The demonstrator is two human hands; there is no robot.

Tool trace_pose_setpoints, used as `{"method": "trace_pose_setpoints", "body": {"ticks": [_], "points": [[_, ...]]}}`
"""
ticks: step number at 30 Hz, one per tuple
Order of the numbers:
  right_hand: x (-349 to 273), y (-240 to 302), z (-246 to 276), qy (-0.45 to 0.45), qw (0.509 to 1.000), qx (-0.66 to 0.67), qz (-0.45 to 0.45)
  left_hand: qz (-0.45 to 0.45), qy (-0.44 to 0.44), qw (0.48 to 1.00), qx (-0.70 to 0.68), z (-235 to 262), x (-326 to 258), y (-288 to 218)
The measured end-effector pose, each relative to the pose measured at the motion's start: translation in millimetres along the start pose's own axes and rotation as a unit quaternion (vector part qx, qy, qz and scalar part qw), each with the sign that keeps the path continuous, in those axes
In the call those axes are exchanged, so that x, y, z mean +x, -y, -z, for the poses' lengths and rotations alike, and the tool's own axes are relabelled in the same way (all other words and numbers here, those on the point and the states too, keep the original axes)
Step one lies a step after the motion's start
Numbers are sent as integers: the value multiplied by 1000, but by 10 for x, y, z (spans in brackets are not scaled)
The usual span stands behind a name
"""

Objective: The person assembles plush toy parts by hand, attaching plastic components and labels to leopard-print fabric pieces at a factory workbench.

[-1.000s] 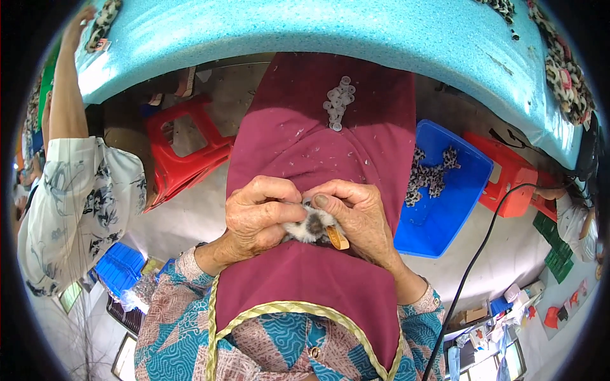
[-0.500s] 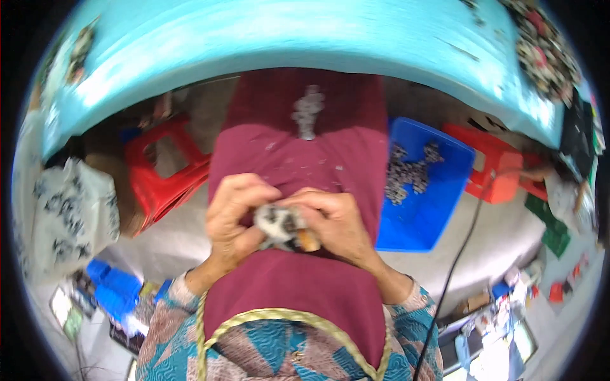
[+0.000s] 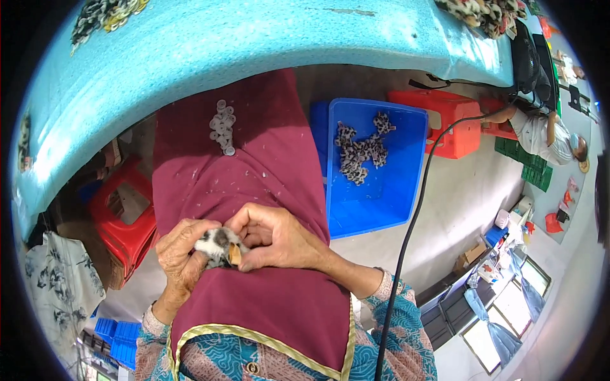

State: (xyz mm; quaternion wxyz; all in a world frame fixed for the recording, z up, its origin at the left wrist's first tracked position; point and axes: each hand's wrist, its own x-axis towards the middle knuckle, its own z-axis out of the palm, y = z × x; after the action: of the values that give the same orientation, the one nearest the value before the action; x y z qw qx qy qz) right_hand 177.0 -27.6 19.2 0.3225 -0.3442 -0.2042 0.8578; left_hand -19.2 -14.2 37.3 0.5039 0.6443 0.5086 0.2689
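A small plush piece, white with dark spots and a tan tab-like part, is held in front of me over my maroon apron. My left hand is closed round its left side, thumb in front and fingers behind. At its right side my right hand is closed, fingers curled and thumb by the tan part; the fingertips are partly hidden. Farther off on the apron's lap lies a cluster of small white plastic discs. Bits of pale fluff dot the cloth.
To the right stands a blue bin with several spotted plush pieces. Red stools stand beyond it and at left. A black cable runs past my right arm. Across the front is a turquoise-covered table with plush heaps.
The view has shifted to the right, so my lap and hands appear farther left. Both hands still hold the plush piece, and the right hand's fingers are now more curled.
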Motion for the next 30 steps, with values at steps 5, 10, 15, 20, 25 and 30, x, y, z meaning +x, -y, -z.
{"method": "trace_pose_setpoints", "body": {"ticks": [5,10,15,20,25,30], "points": [[84,-213,48,-6,981,-116,155,-69,40,996,39,27,102,-79],[9,-82,-22,-103,983,-97,119,-82,65,993,62,-8,148,-126],[87,51,120,-88,994,-48,53,97,56,994,5,-101,273,-5],[244,167,326,-119,977,-122,127,391,106,764,-502,-59,377,136],[542,200,408,-81,978,-93,166,361,151,645,-656,-99,377,258],[710,47,498,-69,982,-35,175,351,125,609,-700,-190,340,241]]}}
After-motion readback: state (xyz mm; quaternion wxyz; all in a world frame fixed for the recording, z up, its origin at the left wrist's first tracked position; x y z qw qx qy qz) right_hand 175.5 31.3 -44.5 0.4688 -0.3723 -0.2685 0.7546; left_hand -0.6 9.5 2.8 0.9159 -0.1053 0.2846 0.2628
